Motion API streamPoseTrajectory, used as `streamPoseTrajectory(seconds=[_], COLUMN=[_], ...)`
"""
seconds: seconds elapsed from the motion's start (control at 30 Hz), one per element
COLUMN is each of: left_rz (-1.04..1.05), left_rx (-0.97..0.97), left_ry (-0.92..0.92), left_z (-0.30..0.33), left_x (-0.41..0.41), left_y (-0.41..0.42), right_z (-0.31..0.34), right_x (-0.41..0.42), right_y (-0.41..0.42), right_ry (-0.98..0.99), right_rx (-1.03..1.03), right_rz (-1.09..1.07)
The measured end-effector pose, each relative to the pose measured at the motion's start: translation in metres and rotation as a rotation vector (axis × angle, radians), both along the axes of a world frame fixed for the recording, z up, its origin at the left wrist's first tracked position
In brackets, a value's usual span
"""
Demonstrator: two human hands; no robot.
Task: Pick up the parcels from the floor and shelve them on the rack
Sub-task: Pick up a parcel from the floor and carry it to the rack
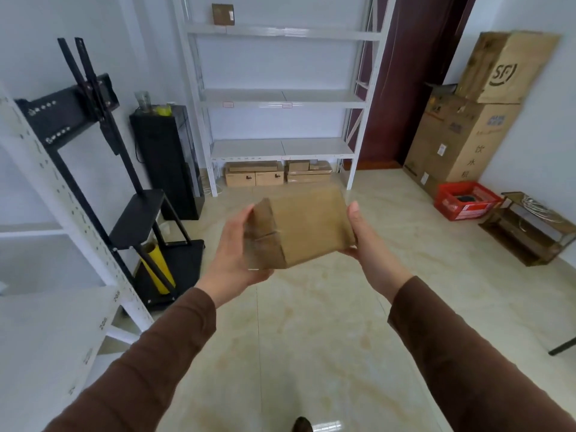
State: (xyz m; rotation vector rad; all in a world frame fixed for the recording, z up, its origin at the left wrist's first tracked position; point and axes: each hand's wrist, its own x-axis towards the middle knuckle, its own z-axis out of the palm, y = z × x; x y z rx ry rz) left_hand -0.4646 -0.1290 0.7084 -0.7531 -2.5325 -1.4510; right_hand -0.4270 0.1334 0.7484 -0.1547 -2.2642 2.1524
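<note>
- A person in brown sleeves holds a brown cardboard parcel (300, 227) in the air between both hands, above the pale tiled floor (311, 322).
- The left hand (240, 251) cups the parcel's left end: palm flat against the taped flap, fingers curled under the lower edge, thumb up along the near corner. It is partly open, shaped to the box rather than clenched.
- The right hand (363, 236) presses on the parcel's right side, thumb pointing up along the edge, the fingers tucked beneath and mostly hidden by the box.
- The parcel is tilted, its left end lower and turned toward the camera; the picture is slightly blurred around it.
- Straight ahead beyond the hands stands a white rack (280, 98) against the wall, with a small brown box (223, 14) on its top shelf at the left.
- Under the rack's lowest shelf, several cardboard boxes (277, 174) sit on the floor.
- Left of the hands are a black stand (103, 126) and a yellow roll (157, 266) leaning at its base.
- Right of the hands, well apart, are large cartons (467, 132) stacked against the wall and a red crate (466, 201) on the floor.
</note>
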Motion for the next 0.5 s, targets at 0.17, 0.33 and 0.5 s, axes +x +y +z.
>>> streamPoseTrajectory(seconds=[0.17,0.33,0.5], left_rz=[0.018,-0.013,0.048], left_rx=[-0.611,-0.845,-0.699], left_ry=[0.427,0.566,0.281], left_z=[0.039,0.062,0.040], left_x=[-0.102,-0.199,-0.279], left_y=[0.019,0.037,0.019], right_z=[-0.034,-0.048,-0.041], right_x=[-0.106,-0.219,-0.311], right_y=[0.032,0.037,0.006], right_ry=[-0.229,-0.429,-0.384], right_rx=[-0.259,-0.556,-0.600], right_rz=[0.120,0.146,0.028])
